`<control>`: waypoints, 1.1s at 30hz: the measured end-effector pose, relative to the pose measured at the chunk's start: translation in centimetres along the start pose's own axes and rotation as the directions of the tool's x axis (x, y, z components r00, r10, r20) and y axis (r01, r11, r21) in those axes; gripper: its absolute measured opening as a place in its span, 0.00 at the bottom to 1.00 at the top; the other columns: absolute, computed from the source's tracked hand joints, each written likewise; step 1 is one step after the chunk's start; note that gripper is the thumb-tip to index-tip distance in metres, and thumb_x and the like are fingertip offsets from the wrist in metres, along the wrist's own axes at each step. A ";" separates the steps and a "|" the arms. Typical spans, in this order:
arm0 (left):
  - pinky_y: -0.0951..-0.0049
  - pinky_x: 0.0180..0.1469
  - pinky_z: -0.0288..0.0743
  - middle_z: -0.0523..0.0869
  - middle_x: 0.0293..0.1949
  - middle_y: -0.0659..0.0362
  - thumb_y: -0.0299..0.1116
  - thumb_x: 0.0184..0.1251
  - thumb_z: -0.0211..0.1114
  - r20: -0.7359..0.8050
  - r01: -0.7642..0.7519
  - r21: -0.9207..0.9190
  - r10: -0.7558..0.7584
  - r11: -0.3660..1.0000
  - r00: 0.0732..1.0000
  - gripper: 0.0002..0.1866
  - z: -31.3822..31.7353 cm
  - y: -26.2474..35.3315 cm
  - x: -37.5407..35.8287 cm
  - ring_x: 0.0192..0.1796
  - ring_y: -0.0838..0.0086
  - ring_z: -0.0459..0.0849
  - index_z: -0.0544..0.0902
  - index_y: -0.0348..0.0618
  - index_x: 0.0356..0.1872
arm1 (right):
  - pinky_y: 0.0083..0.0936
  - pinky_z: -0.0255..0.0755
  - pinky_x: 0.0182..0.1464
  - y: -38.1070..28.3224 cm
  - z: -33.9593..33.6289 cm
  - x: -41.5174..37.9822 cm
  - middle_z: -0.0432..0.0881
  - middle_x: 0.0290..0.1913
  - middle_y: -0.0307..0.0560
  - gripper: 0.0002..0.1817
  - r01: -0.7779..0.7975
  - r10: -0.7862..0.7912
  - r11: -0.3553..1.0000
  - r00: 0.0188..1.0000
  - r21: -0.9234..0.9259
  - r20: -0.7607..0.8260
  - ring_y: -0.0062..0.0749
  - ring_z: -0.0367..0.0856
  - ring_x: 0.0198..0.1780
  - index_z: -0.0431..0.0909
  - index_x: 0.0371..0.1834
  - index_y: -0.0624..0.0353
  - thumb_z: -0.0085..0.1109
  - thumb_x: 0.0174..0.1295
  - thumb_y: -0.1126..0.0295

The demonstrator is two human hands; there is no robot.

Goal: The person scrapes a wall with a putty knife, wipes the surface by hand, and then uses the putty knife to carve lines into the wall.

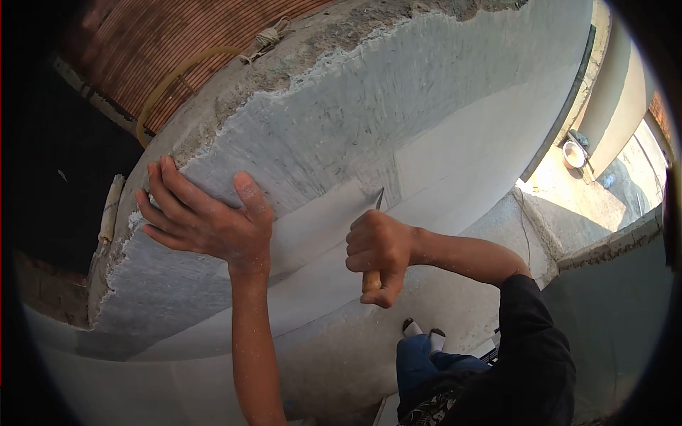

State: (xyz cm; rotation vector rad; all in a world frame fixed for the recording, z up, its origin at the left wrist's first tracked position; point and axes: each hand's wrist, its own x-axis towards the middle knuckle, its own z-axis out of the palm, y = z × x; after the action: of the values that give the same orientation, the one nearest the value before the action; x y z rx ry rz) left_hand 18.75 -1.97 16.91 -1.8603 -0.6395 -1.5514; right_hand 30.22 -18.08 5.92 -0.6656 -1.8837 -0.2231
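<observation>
My left hand (206, 216) rests with fingers spread on the rough upper edge of a curved, plastered wall (320, 142). Closed in a fist, my right hand (380, 252) grips a wooden-handled scraper (371, 281), whose thin metal blade shows above the knuckles, seen nearly edge-on. The blade tip is close to the plaster; whether it touches cannot be made out. Grey, streaked plaster covers the upper band of the wall, and a smoother, paler coat (455, 153) lies below it. White dust speckles both forearms.
A crumbly concrete rim (284, 67) runs along the wall's top, with a knotted cord (266, 39) and a yellowish hose (160, 92) beside it. Ribbed reddish roofing (156, 42) lies beyond. Far below at right stands a white bucket (572, 154). My feet (424, 335) are on a pale, sloping surface.
</observation>
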 end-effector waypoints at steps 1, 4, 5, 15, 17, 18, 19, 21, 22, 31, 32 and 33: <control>0.34 0.72 0.37 0.66 0.70 0.51 0.66 0.70 0.37 -0.003 0.000 0.006 0.000 1.000 1.000 0.42 0.1 0.0 0.0 0.75 0.44 0.54 0.64 0.41 0.72 | 0.28 0.52 0.16 -1.2 -0.1 0.6 0.55 0.12 0.37 0.29 0.045 -0.044 0.997 0.999 0.062 -0.018 0.31 0.60 0.13 0.58 0.10 0.51 0.58 0.52 0.43; 0.34 0.72 0.37 0.66 0.70 0.52 0.66 0.70 0.37 0.002 -0.007 0.007 0.007 1.000 1.000 0.42 0.0 -0.3 -0.3 0.75 0.44 0.55 0.64 0.41 0.72 | 0.28 0.53 0.16 -2.8 0.4 1.5 0.55 0.13 0.36 0.28 0.103 -0.103 0.991 0.995 0.082 -0.002 0.31 0.61 0.13 0.58 0.10 0.51 0.57 0.52 0.44; 0.34 0.72 0.37 0.66 0.70 0.52 0.66 0.70 0.37 -0.006 -0.006 -0.001 0.006 1.000 1.000 0.42 0.0 -0.1 -0.2 0.75 0.44 0.55 0.64 0.41 0.72 | 0.28 0.53 0.16 -2.4 0.3 1.5 0.55 0.13 0.36 0.28 0.105 -0.105 0.992 0.994 0.072 -0.013 0.31 0.61 0.13 0.58 0.10 0.51 0.57 0.52 0.43; 0.33 0.72 0.36 0.65 0.70 0.51 0.65 0.71 0.37 0.000 -0.005 0.012 0.005 1.000 1.000 0.42 0.0 0.0 -0.3 0.75 0.44 0.55 0.64 0.42 0.73 | 0.27 0.54 0.17 -0.5 1.0 0.6 0.58 0.13 0.36 0.28 0.053 -0.055 0.997 0.998 0.050 0.038 0.31 0.61 0.13 0.60 0.11 0.53 0.58 0.50 0.44; 0.33 0.71 0.37 0.64 0.71 0.51 0.65 0.71 0.37 0.001 -0.009 0.033 0.009 0.999 1.000 0.42 0.0 -0.1 -0.3 0.75 0.44 0.55 0.64 0.42 0.73 | 0.27 0.54 0.17 -1.5 1.9 1.0 0.59 0.13 0.36 0.28 0.053 -0.057 0.995 0.997 0.082 0.052 0.32 0.62 0.13 0.60 0.11 0.53 0.59 0.50 0.44; 0.32 0.71 0.37 0.65 0.71 0.51 0.65 0.70 0.37 0.004 -0.010 0.024 0.010 1.000 1.000 0.42 -0.1 -0.2 -0.3 0.75 0.43 0.55 0.64 0.42 0.73 | 0.28 0.55 0.17 -2.8 1.8 1.5 0.59 0.13 0.37 0.28 0.082 -0.084 0.995 0.995 0.048 0.044 0.32 0.63 0.14 0.60 0.11 0.53 0.59 0.49 0.44; 0.32 0.71 0.37 0.65 0.71 0.51 0.65 0.70 0.38 0.003 -0.005 0.017 0.005 1.000 1.000 0.42 -0.1 -0.2 -0.2 0.75 0.43 0.55 0.64 0.42 0.73 | 0.28 0.55 0.17 -2.9 1.6 1.8 0.59 0.13 0.37 0.28 0.093 -0.095 0.994 0.995 0.059 0.034 0.32 0.63 0.14 0.60 0.11 0.53 0.59 0.49 0.44; 0.32 0.71 0.37 0.65 0.70 0.51 0.66 0.70 0.38 0.009 -0.004 0.008 0.004 1.000 1.000 0.42 -0.1 -0.2 -0.4 0.75 0.43 0.55 0.64 0.42 0.73 | 0.28 0.55 0.17 -2.7 1.0 1.9 0.59 0.13 0.36 0.28 0.097 -0.099 0.992 0.995 0.082 0.012 0.32 0.63 0.14 0.60 0.11 0.53 0.59 0.50 0.44; 0.32 0.71 0.37 0.65 0.70 0.51 0.66 0.70 0.38 0.009 -0.007 0.004 0.007 1.000 1.000 0.42 -0.1 -0.3 -0.4 0.75 0.43 0.55 0.64 0.42 0.73 | 0.27 0.54 0.17 -0.1 0.5 0.6 0.59 0.13 0.36 0.28 0.033 -0.033 0.999 0.998 -0.005 0.057 0.31 0.62 0.14 0.60 0.11 0.52 0.59 0.51 0.43; 0.34 0.72 0.37 0.66 0.70 0.51 0.66 0.69 0.39 0.007 -0.010 0.007 0.010 1.000 1.000 0.42 -0.1 -0.3 -0.6 0.76 0.43 0.54 0.64 0.42 0.73 | 0.28 0.54 0.17 -0.5 1.1 0.4 0.57 0.13 0.36 0.29 0.027 -0.028 1.000 0.998 0.014 0.054 0.32 0.62 0.14 0.58 0.11 0.52 0.59 0.50 0.43; 0.34 0.72 0.37 0.66 0.70 0.51 0.66 0.70 0.39 -0.001 -0.010 0.011 0.010 1.000 1.000 0.42 0.0 -0.2 -0.4 0.76 0.43 0.54 0.64 0.42 0.73 | 0.28 0.54 0.17 -0.8 1.5 0.7 0.57 0.13 0.36 0.29 0.028 -0.030 0.999 0.998 0.043 0.055 0.32 0.62 0.14 0.58 0.11 0.52 0.59 0.50 0.43; 0.34 0.72 0.37 0.66 0.70 0.51 0.66 0.70 0.39 0.000 -0.003 0.010 0.003 1.000 1.000 0.42 0.1 -0.1 -0.2 0.76 0.43 0.54 0.64 0.42 0.73 | 0.28 0.54 0.17 -1.2 1.8 1.1 0.57 0.14 0.36 0.29 0.032 -0.036 0.997 0.998 0.071 0.050 0.32 0.62 0.14 0.58 0.11 0.52 0.59 0.50 0.43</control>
State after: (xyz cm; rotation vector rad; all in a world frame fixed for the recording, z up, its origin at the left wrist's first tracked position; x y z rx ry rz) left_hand 18.72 -1.88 16.71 -1.8530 -0.6435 -1.5434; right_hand 27.81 -17.87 6.34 -0.5966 -1.9437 -0.1620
